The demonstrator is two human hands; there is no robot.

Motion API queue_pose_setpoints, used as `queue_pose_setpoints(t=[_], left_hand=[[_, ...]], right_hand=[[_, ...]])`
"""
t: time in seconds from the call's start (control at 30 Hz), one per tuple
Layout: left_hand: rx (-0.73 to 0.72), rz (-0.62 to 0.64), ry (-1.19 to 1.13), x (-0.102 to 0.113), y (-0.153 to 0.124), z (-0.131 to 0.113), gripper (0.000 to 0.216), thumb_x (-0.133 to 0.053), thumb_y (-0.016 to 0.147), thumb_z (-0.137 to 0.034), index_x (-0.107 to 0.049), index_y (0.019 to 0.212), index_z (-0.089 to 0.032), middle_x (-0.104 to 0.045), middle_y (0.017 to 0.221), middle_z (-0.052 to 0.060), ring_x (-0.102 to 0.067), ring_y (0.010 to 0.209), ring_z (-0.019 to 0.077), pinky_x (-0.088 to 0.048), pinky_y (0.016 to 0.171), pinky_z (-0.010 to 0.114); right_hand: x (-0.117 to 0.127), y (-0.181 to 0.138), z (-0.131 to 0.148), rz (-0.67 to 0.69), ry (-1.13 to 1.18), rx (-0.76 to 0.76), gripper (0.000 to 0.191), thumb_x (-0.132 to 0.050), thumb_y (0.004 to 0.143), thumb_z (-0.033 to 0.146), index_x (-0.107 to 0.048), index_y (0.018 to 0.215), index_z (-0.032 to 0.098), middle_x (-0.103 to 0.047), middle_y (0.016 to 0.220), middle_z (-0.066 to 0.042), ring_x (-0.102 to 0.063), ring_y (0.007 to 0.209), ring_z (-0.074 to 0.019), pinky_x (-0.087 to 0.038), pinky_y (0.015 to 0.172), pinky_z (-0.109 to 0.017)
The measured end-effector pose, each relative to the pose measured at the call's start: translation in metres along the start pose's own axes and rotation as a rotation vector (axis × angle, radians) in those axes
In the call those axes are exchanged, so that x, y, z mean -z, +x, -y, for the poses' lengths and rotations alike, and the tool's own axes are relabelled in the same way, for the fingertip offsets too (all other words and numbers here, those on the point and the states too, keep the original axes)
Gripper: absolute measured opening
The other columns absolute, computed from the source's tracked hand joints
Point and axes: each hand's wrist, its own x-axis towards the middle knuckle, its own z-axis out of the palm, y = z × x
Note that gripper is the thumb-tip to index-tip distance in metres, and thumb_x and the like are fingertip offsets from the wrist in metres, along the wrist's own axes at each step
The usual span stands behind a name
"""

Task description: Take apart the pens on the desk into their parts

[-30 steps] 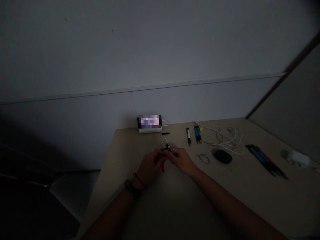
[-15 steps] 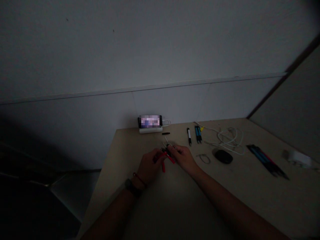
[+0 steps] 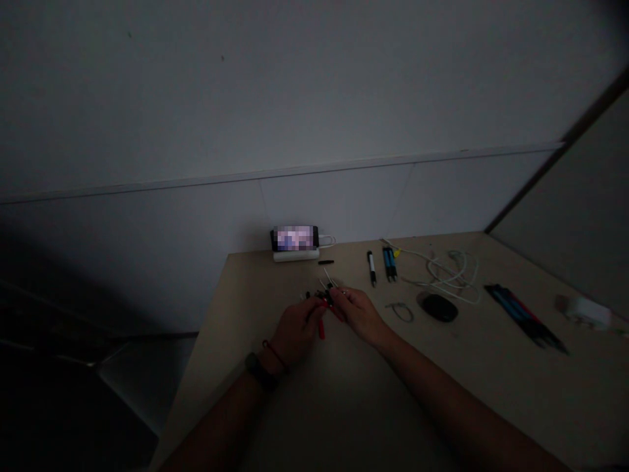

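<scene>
Near the table's front middle, my left hand (image 3: 295, 322) is closed, thumb and fingers pinching red-handled pliers (image 3: 322, 328) around their dark head. One red handle points down toward me, the other slants right beneath my right fingers. My right hand (image 3: 360, 314) is also closed, its thumb and forefinger on a small dark piece (image 3: 329, 293) beside the pliers. Thin pale wires (image 3: 327, 276) stick up and away from that piece. Small dark bits show just beyond my left fingertips; the dim light blurs their shape.
A lit phone (image 3: 295, 238) leans on a white block (image 3: 296, 255) at the wall. A short black stick (image 3: 325, 262) lies before it. Rightward are pens (image 3: 390, 264), a thin cable loop (image 3: 403, 313), a white cable (image 3: 449, 282), a black mouse (image 3: 439, 307), more pens (image 3: 525, 316) and a white adapter (image 3: 592, 313).
My right fingers have shifted slightly down over the slanting red handle. My left fingers have moved a little, and more dark bits show beyond them. Everything else on the table stays put.
</scene>
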Motion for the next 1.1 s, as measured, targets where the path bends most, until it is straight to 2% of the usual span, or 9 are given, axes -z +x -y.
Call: queue_pose_setpoints(t=[0.17, 0.3, 0.47, 0.57, 0.63, 0.77, 0.87, 0.93, 1.1], left_hand=[[0.005, 0.051, -0.115, -0.001, 0.001, 0.000, 0.032, -0.040, 0.100, -0.040, -0.059, 0.085, -0.018, -0.060, 0.075, 0.001, -0.053, 0.069, 0.0147, -0.040, 0.067, 0.027], [0.045, 0.101, -0.297, -0.002, 0.003, 0.000, 0.038, -0.042, 0.097, -0.049, -0.055, 0.080, -0.018, -0.054, 0.071, 0.000, -0.048, 0.067, 0.0136, -0.039, 0.063, 0.025], [0.262, 0.290, -0.665, 0.001, 0.001, 0.000, 0.044, -0.050, 0.091, -0.062, -0.051, 0.080, -0.019, -0.035, 0.056, -0.007, -0.027, 0.046, 0.0077, -0.023, 0.045, 0.022], [0.390, 0.425, -0.884, 0.002, -0.001, -0.002, 0.046, -0.051, 0.089, -0.066, -0.048, 0.082, -0.021, -0.024, 0.055, -0.010, -0.015, 0.042, 0.0058, -0.016, 0.041, 0.021], [0.413, 0.457, -0.950, 0.001, -0.001, -0.003, 0.046, -0.053, 0.087, -0.066, -0.047, 0.083, -0.021, -0.023, 0.055, -0.011, -0.013, 0.041, 0.0052, -0.015, 0.040, 0.020], [0.349, 0.368, -0.889, -0.002, 0.001, -0.003, 0.046, -0.056, 0.088, -0.064, -0.054, 0.083, -0.018, -0.030, 0.052, -0.010, -0.022, 0.041, 0.0051, -0.019, 0.040, 0.019], [0.318, 0.260, -0.753, -0.003, 0.003, -0.002, 0.049, -0.056, 0.087, -0.065, -0.059, 0.085, -0.016, -0.041, 0.052, -0.008, -0.029, 0.041, 0.0051, -0.022, 0.041, 0.019], [0.296, 0.172, -0.685, -0.003, 0.005, -0.001, 0.048, -0.062, 0.084, -0.064, -0.060, 0.089, -0.016, -0.048, 0.057, -0.006, -0.035, 0.044, 0.0055, -0.028, 0.043, 0.019], [0.191, -0.016, -0.599, -0.003, 0.005, -0.002, 0.041, -0.079, 0.075, -0.048, -0.058, 0.091, -0.017, -0.063, 0.080, 0.002, -0.058, 0.070, 0.0123, -0.047, 0.063, 0.023]], right_hand=[[0.000, -0.001, 0.001, -0.003, 0.027, -0.006, 0.061, -0.052, 0.081, 0.079, -0.046, 0.059, 0.022, -0.040, 0.049, 0.005, -0.034, 0.045, -0.0100, -0.029, 0.043, -0.025], [0.002, -0.001, 0.003, 0.017, 0.019, 0.002, 0.060, -0.051, 0.083, 0.077, -0.047, 0.059, 0.021, -0.042, 0.048, 0.005, -0.037, 0.045, -0.0102, -0.031, 0.045, -0.025], [0.003, -0.004, 0.005, 0.064, 0.012, 0.031, 0.059, -0.050, 0.086, 0.074, -0.048, 0.059, 0.021, -0.046, 0.049, 0.003, -0.041, 0.046, -0.0111, -0.034, 0.049, -0.026], [0.002, -0.007, 0.005, 0.075, 0.027, 0.062, 0.056, -0.049, 0.088, 0.071, -0.050, 0.064, 0.021, -0.049, 0.051, 0.003, -0.043, 0.048, -0.0116, -0.036, 0.052, -0.027], [0.002, -0.008, 0.005, 0.060, 0.029, 0.089, 0.053, -0.049, 0.090, 0.069, -0.051, 0.067, 0.021, -0.049, 0.053, 0.003, -0.043, 0.049, -0.0119, -0.035, 0.053, -0.027], [0.002, -0.006, 0.001, -0.006, -0.007, 0.149, 0.052, -0.052, 0.089, 0.068, -0.049, 0.064, 0.022, -0.047, 0.054, 0.003, -0.042, 0.051, -0.0126, -0.034, 0.053, -0.027], [0.003, -0.003, -0.002, -0.067, -0.018, 0.158, 0.052, -0.054, 0.087, 0.067, -0.049, 0.062, 0.022, -0.045, 0.054, 0.003, -0.042, 0.052, -0.0131, -0.034, 0.053, -0.027], [0.003, -0.001, -0.004, -0.102, -0.014, 0.143, 0.051, -0.055, 0.087, 0.066, -0.049, 0.063, 0.022, -0.044, 0.054, 0.004, -0.041, 0.052, -0.0130, -0.033, 0.052, -0.027], [0.003, 0.000, -0.007, -0.141, -0.030, 0.114, 0.052, -0.057, 0.086, 0.065, -0.049, 0.061, 0.021, -0.042, 0.054, 0.004, -0.038, 0.051, -0.0120, -0.030, 0.050, -0.027]])
